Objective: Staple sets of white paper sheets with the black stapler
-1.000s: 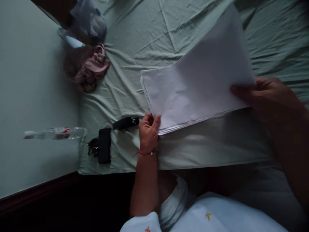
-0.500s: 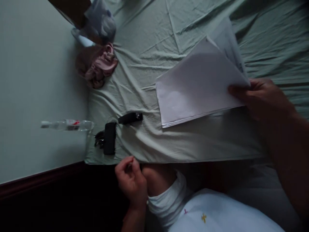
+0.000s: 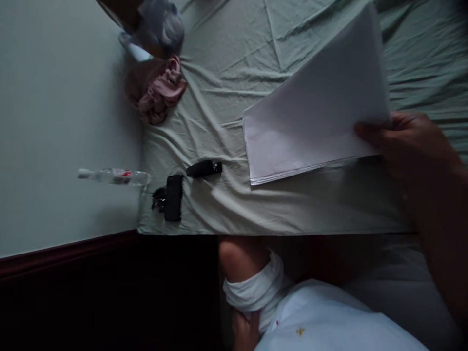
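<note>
My right hand (image 3: 413,136) is closed on the right end of a stack of white paper sheets (image 3: 310,107), thumb on top and fingers underneath. The sheets lie at a slant over the green cloth, and their far right corner is raised. Several layers show along the near left edge. My left hand (image 3: 245,329) is low in the view, against the white shorts (image 3: 248,292) on my leg; its fingers are mostly hidden. Left of the paper lies a black stapler (image 3: 204,168) on the cloth.
Beside the stapler is a black rectangular object (image 3: 173,197) with small dark items (image 3: 158,199) behind it. A plastic bottle (image 3: 113,176) stands by the wall. A crumpled pink cloth (image 3: 161,92) and a plastic bag (image 3: 164,27) lie farther back on the green sheet (image 3: 226,204).
My left hand has moved from the cloth's near edge down to my shorts. The paper's raised far corner has swung up and over, and its top face now looks plain. The view has shifted slightly.
</note>
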`<state>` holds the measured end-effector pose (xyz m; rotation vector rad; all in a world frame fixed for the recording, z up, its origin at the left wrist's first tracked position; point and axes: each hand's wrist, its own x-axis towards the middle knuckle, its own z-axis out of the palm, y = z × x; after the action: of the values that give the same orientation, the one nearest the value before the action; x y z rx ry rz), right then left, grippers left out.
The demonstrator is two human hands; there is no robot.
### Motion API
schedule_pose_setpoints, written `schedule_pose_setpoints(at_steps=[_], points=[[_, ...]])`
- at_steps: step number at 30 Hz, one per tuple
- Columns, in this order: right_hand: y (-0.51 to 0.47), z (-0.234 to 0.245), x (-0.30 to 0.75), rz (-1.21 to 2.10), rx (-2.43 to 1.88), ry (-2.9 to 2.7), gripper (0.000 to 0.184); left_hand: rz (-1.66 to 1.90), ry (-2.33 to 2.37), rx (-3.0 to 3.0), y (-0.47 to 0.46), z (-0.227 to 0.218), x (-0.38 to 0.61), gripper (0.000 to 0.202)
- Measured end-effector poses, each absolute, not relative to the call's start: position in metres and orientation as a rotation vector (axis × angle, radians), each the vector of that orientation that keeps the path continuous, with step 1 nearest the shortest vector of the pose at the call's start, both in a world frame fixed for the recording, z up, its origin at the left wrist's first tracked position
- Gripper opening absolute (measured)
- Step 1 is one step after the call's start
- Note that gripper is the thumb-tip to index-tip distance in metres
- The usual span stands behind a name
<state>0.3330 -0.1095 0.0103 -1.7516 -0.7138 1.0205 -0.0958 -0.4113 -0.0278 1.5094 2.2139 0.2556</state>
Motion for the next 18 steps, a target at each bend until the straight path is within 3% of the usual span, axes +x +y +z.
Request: schedule_pose_setpoints(at_steps=[3, 5, 9, 13, 18], points=[[-0.107, 0.004, 0.334, 1.049, -1.708, -0.707, 0.019, 0.433, 2.277, 1.632, -0.399, -0.093, -0.132, 0.104], [-0.106, 0.0, 0.336, 1.062, -1.691, -0.703, 0.022, 0.483, 2.311, 1.643, -0.382, -0.111, -0.143, 0.095], [-0.106, -0.002, 0.336, 1.059, -1.674, -0.697, 0.024, 0.601, 2.316, 1.72, -0.317, -0.081, -0.122, 0.089], [-0.106, 0.003, 0.335, 1.059, -1.724, -0.665, 0.025, 0.565, 2.134, 2.108, -0.259, -0.048, -0.088, 0.058], [-0.104, -0.001, 0.34, 1.047, -1.699, -0.672, 0.025, 0.352, 1.966, 2.444, -0.27, -0.061, -0.103, 0.063]])
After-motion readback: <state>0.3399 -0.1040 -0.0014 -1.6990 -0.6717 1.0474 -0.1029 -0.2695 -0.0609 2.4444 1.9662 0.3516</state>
